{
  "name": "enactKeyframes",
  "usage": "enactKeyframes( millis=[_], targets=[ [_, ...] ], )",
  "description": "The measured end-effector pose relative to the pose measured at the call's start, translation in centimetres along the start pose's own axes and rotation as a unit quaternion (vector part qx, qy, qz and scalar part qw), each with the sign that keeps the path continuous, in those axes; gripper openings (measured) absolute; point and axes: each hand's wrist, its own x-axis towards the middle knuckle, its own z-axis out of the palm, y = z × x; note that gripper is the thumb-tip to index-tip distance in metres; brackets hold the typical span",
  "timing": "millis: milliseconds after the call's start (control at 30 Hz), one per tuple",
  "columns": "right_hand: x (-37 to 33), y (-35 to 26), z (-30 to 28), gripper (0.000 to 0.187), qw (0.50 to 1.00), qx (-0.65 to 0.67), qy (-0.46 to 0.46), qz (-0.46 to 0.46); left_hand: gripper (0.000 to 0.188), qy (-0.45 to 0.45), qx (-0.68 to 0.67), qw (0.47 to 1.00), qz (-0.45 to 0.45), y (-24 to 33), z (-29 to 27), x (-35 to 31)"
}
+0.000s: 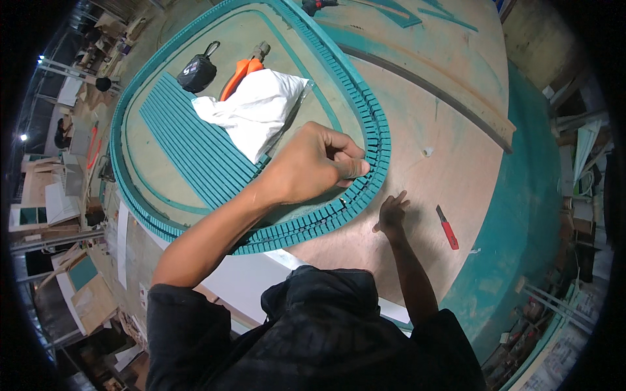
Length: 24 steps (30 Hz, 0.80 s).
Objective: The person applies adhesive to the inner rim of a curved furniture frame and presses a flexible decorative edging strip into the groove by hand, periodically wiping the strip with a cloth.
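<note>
My left hand [323,164] reaches over a large rounded green frame and is closed in a pinch, thumb and forefinger at the inner side of its slotted rim [376,127]. Whatever sits between those fingertips is too small or hidden to make out. My right hand [393,214] lies open with fingers spread over the plywood sheet [450,150], just outside the frame; it holds nothing. A red utility knife [448,228] with its blade out lies to the right of that hand. Inside the frame, beyond my left hand, rests a crumpled white bag [254,107].
Orange-handled pliers [243,75] and a black pouch [197,70] with a clip lie inside the frame beside parallel green slats [189,140]. A long wooden strip [430,85] crosses the plywood's far side. Green offcuts [398,14] and a dark tool [318,5] lie at the top.
</note>
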Motion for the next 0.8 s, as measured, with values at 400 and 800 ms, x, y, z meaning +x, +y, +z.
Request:
enactKeyframes(
  millis=[400,800],
  targets=[
    [0.1,-0.3,0.0,0.130,0.996,-0.066,0.015,-0.054,0.030,0.027,-0.009,1.000,0.000,0.1,0.0,-0.3],
    [0.0,-0.4,-0.7,0.120,0.997,-0.062,0.029,-0.046,0.030,0.043,0.000,0.998,0.041,-0.4,0.3,-0.4]
  ],
)
